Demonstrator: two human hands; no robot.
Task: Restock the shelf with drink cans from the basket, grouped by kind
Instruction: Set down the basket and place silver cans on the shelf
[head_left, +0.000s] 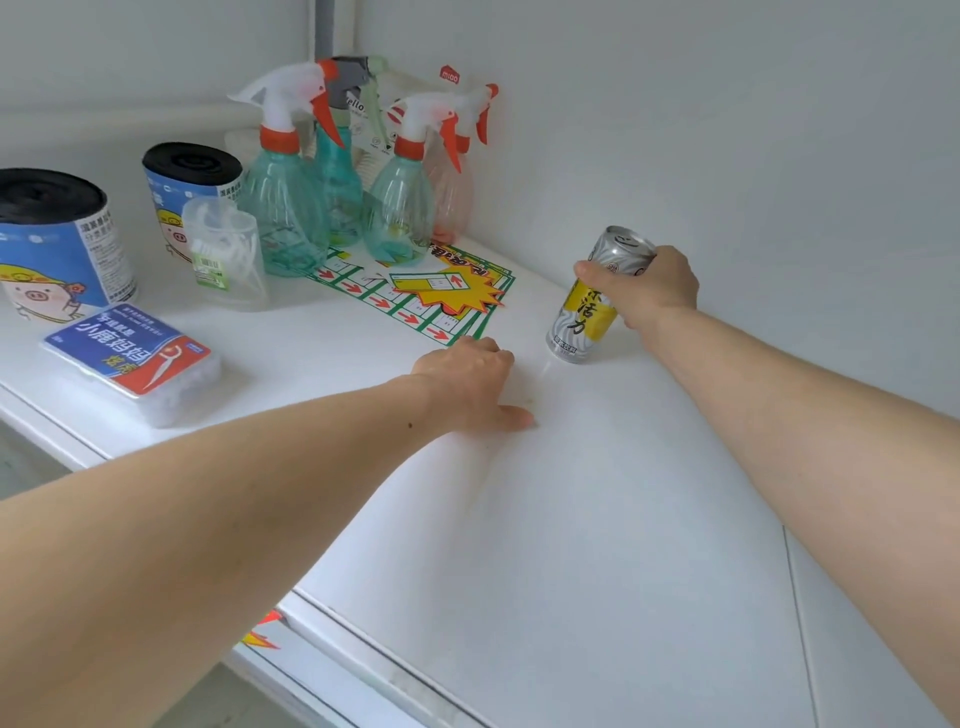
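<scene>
A silver and yellow drink can (587, 317) stands on the white shelf (597, 519) near the back wall, leaning slightly. My right hand (649, 288) grips the can from the right side near its top. My left hand (470, 382) rests palm down on the shelf, just left of the can, fingers curled under and thumb out, holding nothing. The basket is out of view.
Several spray bottles (288, 208) stand at the back left. A sheet of red and green price labels (426, 291) lies in front of them. Two blue rolls of black bags (57, 244), a clear pouch (228, 254) and a floss-pick box (135, 358) sit further left.
</scene>
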